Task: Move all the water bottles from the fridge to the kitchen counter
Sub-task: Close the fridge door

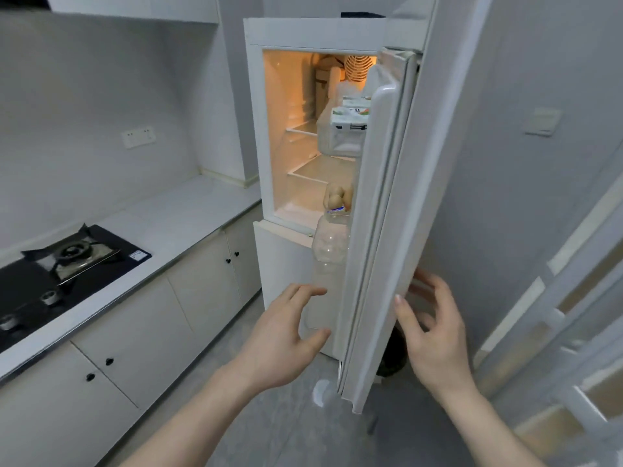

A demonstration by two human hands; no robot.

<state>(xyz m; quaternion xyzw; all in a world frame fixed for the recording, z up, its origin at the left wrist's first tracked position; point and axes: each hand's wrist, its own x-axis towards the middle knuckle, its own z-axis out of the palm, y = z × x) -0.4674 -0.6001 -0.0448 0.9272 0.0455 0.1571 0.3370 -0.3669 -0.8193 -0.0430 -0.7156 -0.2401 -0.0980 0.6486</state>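
Note:
The white fridge (259, 136) stands open and lit inside, its door (381, 230) swung toward me. A clear water bottle (328, 251) stands in the door's lower shelf, partly hidden by the door edge. My left hand (286, 332) is spread open just left of the bottle's lower part, fingers and thumb on either side, not closed on it. My right hand (435, 332) is open at the door's outer edge, fingertips near it. The pale kitchen counter (188, 217) runs along the left.
A black gas hob (60, 267) sits in the counter at the left. White packages (350, 126) fill an upper door shelf. Cabinet doors with black knobs (109, 361) line the space below the counter. A white-framed structure (556, 332) stands to the right.

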